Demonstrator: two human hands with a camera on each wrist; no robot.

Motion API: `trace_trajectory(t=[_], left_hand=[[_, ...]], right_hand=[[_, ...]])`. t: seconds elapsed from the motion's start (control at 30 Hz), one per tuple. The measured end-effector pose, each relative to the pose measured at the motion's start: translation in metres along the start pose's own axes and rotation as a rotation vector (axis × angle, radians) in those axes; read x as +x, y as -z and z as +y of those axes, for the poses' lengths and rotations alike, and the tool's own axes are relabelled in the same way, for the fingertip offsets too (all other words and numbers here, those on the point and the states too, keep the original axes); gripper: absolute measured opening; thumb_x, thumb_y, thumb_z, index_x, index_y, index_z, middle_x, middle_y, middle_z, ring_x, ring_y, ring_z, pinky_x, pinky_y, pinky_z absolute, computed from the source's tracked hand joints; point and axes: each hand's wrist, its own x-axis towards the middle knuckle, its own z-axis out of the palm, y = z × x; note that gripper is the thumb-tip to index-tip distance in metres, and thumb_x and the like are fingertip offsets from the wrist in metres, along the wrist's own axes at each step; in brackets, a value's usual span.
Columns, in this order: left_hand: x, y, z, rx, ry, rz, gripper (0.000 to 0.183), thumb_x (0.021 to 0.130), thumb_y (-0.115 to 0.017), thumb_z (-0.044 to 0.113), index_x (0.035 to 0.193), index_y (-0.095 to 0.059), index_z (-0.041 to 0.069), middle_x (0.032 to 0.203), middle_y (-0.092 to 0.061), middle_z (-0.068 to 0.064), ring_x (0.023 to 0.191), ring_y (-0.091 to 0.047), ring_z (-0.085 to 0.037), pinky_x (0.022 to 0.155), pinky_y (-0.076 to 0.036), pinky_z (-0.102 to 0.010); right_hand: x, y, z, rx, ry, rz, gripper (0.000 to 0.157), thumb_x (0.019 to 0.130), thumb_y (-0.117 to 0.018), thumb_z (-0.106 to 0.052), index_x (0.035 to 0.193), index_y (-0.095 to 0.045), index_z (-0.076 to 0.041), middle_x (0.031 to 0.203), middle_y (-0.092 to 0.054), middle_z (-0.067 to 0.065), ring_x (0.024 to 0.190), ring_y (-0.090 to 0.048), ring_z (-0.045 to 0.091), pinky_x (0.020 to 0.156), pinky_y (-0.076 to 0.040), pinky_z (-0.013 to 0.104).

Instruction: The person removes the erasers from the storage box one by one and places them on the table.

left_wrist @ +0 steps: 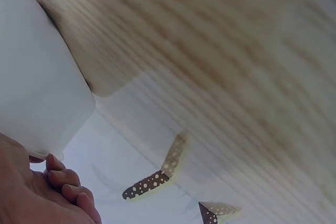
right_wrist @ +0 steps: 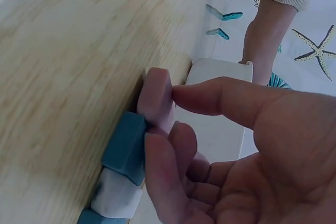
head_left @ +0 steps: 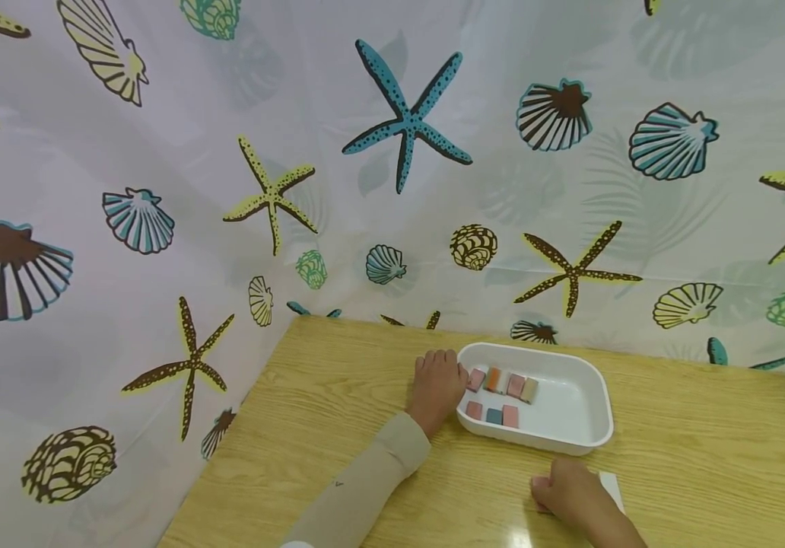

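Note:
My left hand [head_left: 439,384] grips the left end of a white tray [head_left: 598,396], its fingers at the rim. The left wrist view shows that hand [left_wrist: 47,192] curled at the edge of the tray [left_wrist: 42,72]. Inside the tray lie several small blocks, among them an orange block [head_left: 493,379] and a blue-grey block [head_left: 494,416]. In front of the tray, my right hand [head_left: 573,491] pinches a pink block [right_wrist: 155,95] between thumb and fingers. That block stands at the end of a row, beside a blue block [right_wrist: 124,142] and a whitish block [right_wrist: 114,195].
A white strip [head_left: 611,489] lies on the wooden table [head_left: 338,380], partly behind the right hand. Another blue block [right_wrist: 97,217] continues the row at the lower edge of the right wrist view. A curtain [head_left: 338,221] with shells and starfish hangs behind the table.

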Motion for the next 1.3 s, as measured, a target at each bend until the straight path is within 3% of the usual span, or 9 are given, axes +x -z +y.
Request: trace_trajectory(t=[0.2,0.5,0.83,1.13,1.3], left_hand=[[0.002,-0.004,0.001,-0.005,0.002,-0.011,0.024,0.096,-0.040,0.032,0.091,-0.052,0.013,0.083,-0.051,0.000,0.081,-0.047,-0.017,0.072,-0.033,-0.033],[0.001,0.000,0.002,-0.004,0.007,-0.021,0.024,0.097,-0.039,0.032,0.092,-0.052,0.012,0.083,-0.050,0.000,0.081,-0.046,-0.017,0.072,-0.033,-0.033],[0.001,-0.001,0.001,0.019,-0.013,0.020,0.024,0.096,-0.040,0.032,0.090,-0.052,0.012,0.082,-0.050,0.000,0.078,-0.046,-0.017,0.071,-0.033,-0.032],[-0.001,0.000,0.000,0.010,-0.017,0.032,0.023,0.096,-0.041,0.031,0.089,-0.053,0.012,0.081,-0.051,0.000,0.078,-0.047,-0.017,0.070,-0.033,-0.033],[-0.001,-0.001,-0.001,0.011,-0.008,0.012,0.024,0.097,-0.040,0.031,0.090,-0.052,0.012,0.082,-0.051,0.001,0.079,-0.047,-0.017,0.072,-0.033,-0.033]], right_hand=[[0.000,-0.003,0.000,0.008,-0.017,-0.019,0.018,0.081,-0.056,-0.017,0.066,-0.051,-0.008,0.062,-0.048,0.004,0.053,-0.043,0.020,0.051,-0.035,0.034],[0.000,-0.007,-0.003,-0.080,-0.007,-0.026,0.018,0.084,-0.056,-0.016,0.072,-0.055,-0.003,0.065,-0.048,0.006,0.055,-0.045,0.021,0.050,-0.037,0.035],[-0.005,-0.006,-0.002,-0.102,0.058,0.056,0.022,0.084,-0.054,-0.015,0.065,-0.046,-0.009,0.061,-0.045,0.001,0.051,-0.042,0.019,0.047,-0.035,0.034],[-0.005,-0.005,-0.001,-0.105,0.058,0.014,0.028,0.088,-0.053,-0.017,0.063,-0.044,-0.009,0.061,-0.043,0.003,0.052,-0.041,0.018,0.050,-0.034,0.033],[-0.007,0.003,-0.005,-0.020,0.041,-0.037,0.026,0.088,-0.056,-0.017,0.064,-0.050,-0.010,0.060,-0.048,0.000,0.052,-0.041,0.016,0.051,-0.035,0.032]])
